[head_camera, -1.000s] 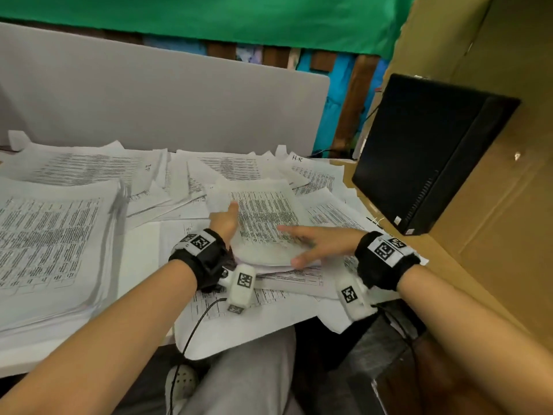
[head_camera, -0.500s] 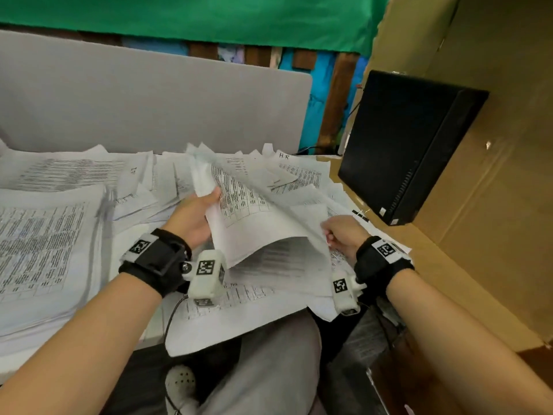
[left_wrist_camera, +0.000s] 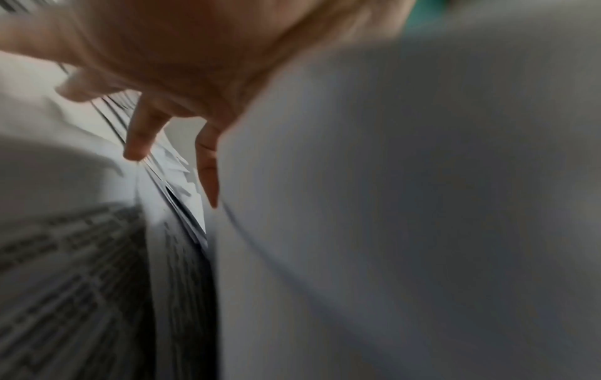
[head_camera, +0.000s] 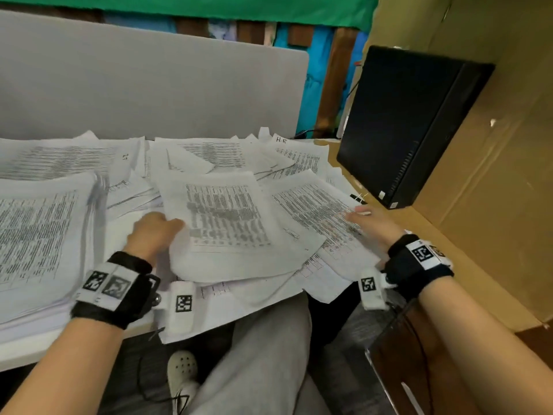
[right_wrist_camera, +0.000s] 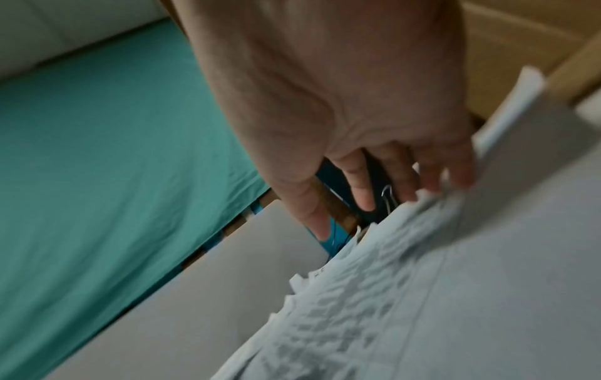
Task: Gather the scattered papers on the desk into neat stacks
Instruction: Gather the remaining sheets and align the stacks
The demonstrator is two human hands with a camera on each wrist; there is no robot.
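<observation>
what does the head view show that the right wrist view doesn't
Only the head view shows the left hand gripping the printed sheet, the tall stack at the left, the whole black computer and the person's lap and shoe.

Only the right wrist view shows the right hand's fingers from below, spread and relaxed above the paper edges, and a paper clip behind them.

Both show the right hand, open over the scattered papers, the grey divider and the green cloth.
</observation>
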